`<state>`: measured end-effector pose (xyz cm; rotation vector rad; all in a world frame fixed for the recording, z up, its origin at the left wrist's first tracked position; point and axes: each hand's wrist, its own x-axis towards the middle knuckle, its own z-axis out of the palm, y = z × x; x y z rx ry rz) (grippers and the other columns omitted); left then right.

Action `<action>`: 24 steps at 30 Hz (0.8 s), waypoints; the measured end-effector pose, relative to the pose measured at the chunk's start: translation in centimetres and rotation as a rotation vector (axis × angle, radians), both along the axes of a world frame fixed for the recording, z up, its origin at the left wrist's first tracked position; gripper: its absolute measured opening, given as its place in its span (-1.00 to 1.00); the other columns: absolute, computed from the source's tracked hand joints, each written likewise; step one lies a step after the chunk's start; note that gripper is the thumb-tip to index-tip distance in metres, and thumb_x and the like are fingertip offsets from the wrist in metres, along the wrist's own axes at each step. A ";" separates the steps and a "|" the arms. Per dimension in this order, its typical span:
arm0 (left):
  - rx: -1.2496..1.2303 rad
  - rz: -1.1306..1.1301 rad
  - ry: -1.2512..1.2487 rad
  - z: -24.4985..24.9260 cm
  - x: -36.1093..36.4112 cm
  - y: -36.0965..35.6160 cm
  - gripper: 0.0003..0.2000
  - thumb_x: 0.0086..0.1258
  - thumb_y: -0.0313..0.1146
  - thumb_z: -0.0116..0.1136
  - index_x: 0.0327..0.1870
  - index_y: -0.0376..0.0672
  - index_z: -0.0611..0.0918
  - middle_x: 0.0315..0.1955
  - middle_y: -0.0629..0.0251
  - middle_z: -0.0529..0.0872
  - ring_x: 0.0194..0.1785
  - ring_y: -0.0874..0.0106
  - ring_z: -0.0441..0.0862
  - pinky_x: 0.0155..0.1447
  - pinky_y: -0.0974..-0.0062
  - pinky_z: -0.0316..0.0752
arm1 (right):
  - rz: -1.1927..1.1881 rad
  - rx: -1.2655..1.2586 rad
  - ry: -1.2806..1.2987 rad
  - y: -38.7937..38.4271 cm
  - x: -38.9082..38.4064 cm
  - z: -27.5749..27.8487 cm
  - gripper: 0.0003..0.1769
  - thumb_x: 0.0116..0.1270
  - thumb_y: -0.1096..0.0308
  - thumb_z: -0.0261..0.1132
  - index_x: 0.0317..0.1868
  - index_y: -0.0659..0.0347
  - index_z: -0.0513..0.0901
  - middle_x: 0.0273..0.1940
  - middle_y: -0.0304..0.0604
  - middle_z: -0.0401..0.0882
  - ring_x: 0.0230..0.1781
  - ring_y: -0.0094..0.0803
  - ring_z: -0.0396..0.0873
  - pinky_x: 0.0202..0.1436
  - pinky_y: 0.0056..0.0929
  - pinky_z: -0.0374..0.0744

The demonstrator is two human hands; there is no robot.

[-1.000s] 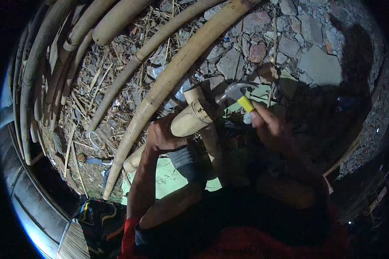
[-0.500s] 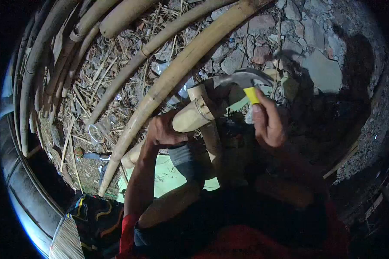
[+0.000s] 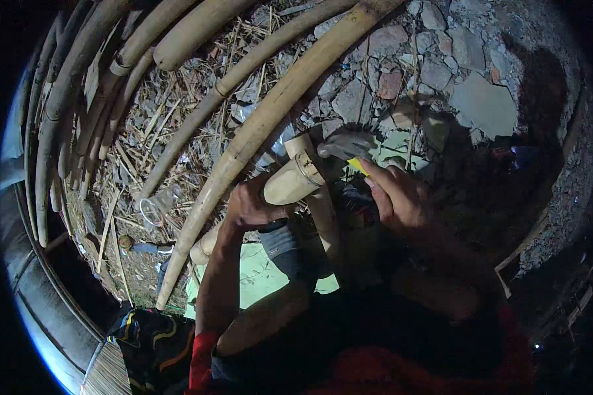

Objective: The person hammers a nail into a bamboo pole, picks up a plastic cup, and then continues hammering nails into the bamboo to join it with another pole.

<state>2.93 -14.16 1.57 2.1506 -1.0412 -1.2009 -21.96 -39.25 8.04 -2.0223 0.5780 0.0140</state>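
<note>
Two bare hands were close together near the middle of the head view, over rough ground. The left hand point(image 3: 249, 207) was clenched around a short bamboo piece point(image 3: 288, 185), its fingers wrapped over the pale stem just behind the cut end, which pointed up and to the right and carried a thin band point(image 3: 306, 168) around its rim. That piece lay across an upright bamboo stub point(image 3: 321, 210) and touched it. The right hand point(image 3: 396, 197) grasped a hammer point(image 3: 344, 142) by its yellow handle point(image 3: 358, 164), of which only a small part showed above the fingers; the grey metal head sat just beside the banded end of the short bamboo piece, and whether the two touched could not be told. A long bamboo pole point(image 3: 260, 128) ran diagonally from the upper right down to the lower left, passing just behind the left hand, with several more curved poles point(image 3: 178, 33) fanned out to its left. Broken stones point(image 3: 441, 66) covered the ground at the upper right, and dry straw point(image 3: 128, 158) littered the ground between the poles. A pale green sheet point(image 3: 257, 276) lay under the left forearm, and a striped cloth point(image 3: 145, 329) lay at the lower left. A red sleeve point(image 3: 201, 349) showed at the left elbow.
</note>
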 end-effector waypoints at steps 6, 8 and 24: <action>-0.006 0.005 0.049 1.1 0.0 -0.6 -0.25 -0.06 -0.03 0.74 0.16 -0.28 0.71 -0.01 0.06 0.85 0.06 0.24 0.82 0.18 0.25 0.69 | 0.203 -0.360 -0.103 1.7 -0.2 -2.1 -0.43 0.52 0.48 0.33 0.50 0.03 0.54 -0.18 -0.06 0.60 -0.28 -0.26 0.64 -0.18 -0.33 0.59; -0.020 -0.001 0.001 1.4 0.0 -1.1 -0.26 -0.07 -0.04 0.74 0.13 -0.28 0.72 -0.02 0.06 0.85 0.05 0.25 0.83 0.17 0.25 0.69 | 0.211 -0.401 -0.105 1.7 0.6 -1.0 -0.40 0.50 0.48 0.36 0.52 -0.01 0.53 -0.23 -0.10 0.55 -0.34 -0.29 0.58 -0.26 -0.35 0.57; -0.049 0.027 0.081 -0.5 0.6 0.2 -0.21 -0.05 -0.06 0.74 0.24 -0.28 0.71 0.03 0.04 0.85 0.10 0.26 0.83 0.22 0.26 0.68 | 0.028 -0.085 -0.119 0.8 0.6 -0.9 -0.49 0.59 0.49 0.22 0.50 0.12 0.51 -0.28 -0.10 0.54 -0.40 -0.41 0.55 -0.28 -0.41 0.57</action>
